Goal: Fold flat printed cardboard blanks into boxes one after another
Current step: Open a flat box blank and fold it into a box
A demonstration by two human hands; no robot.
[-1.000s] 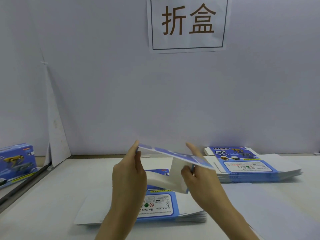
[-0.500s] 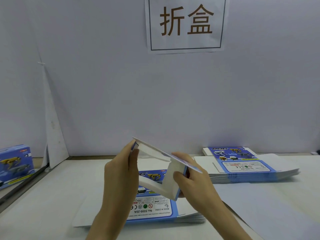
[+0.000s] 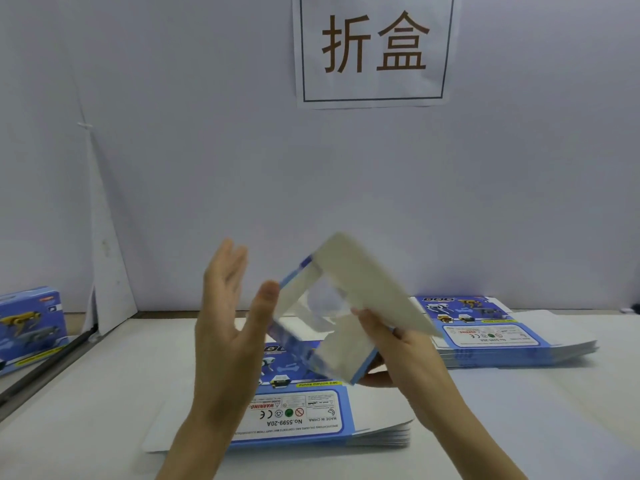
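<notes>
Pale wall (image 3: 207, 150) filling the whole far side, white table (image 3: 104, 393) spread out beneath. High on that wall, right of centre, a white sign (image 3: 374, 95) with two big brown characters inside a black frame. Leaning in the far left corner, a tall white wedge of board (image 3: 110, 271).

Down on the table, two piles of flat blanks: the near stack (image 3: 311, 417) at centre, print side up, long axis running left to right, lettering upside down from here; the far stack (image 3: 502, 341) off to the right, lying the same way.

And up in the air above the near stack, the cardboard blank (image 3: 367, 285), half opened into a sleeve and tipped onto one corner, diamond-shaped mouth facing near, white inside showing, blue print along the outer edges. Longest visible panel sloping from a high peak at centre down to the right. Blurred, print unreadable.

Over to its left, the left hand (image 3: 225, 327) spread wide, fingers straight and pointing up, thumb tip right at the sleeve's left corner; touching or just short, cannot tell. On the other side, the right hand (image 3: 412, 355) gripping the lower right part, thumb on the white inside, fingers curled beneath.

At the far left edge, one finished blue box (image 3: 31, 323), partly cut off.
</notes>
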